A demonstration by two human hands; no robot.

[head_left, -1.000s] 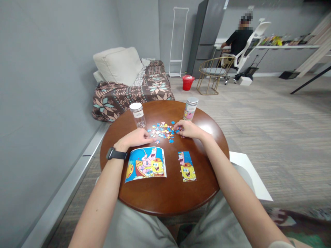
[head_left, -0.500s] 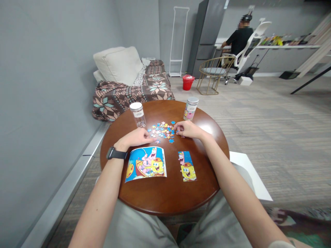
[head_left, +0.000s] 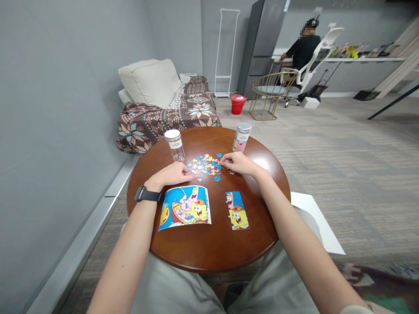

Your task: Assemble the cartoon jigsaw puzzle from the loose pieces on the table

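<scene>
Your left hand [head_left: 174,173] left of centre, your right hand [head_left: 238,163] right of centre, loose puzzle pieces [head_left: 204,164] between them mid-frame, whether either pinches one unclear.

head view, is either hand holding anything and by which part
Cannot be told: the right hand is at the puzzle pieces, any grip too small to see; the left hand shows nothing held.

**Left hand [head_left: 175,174] and right hand [head_left: 238,163] over the round table [head_left: 203,248]**

Left forearm [head_left: 122,257] crosses the table's near-left edge; hand low, palm down, fingers turned toward table centre. Right forearm [head_left: 291,222] crosses its right edge; fingers bent toward centre, thumb and index close together, possibly pinching, too small to confirm. Thighs [head_left: 173,288] below near edge.
</scene>
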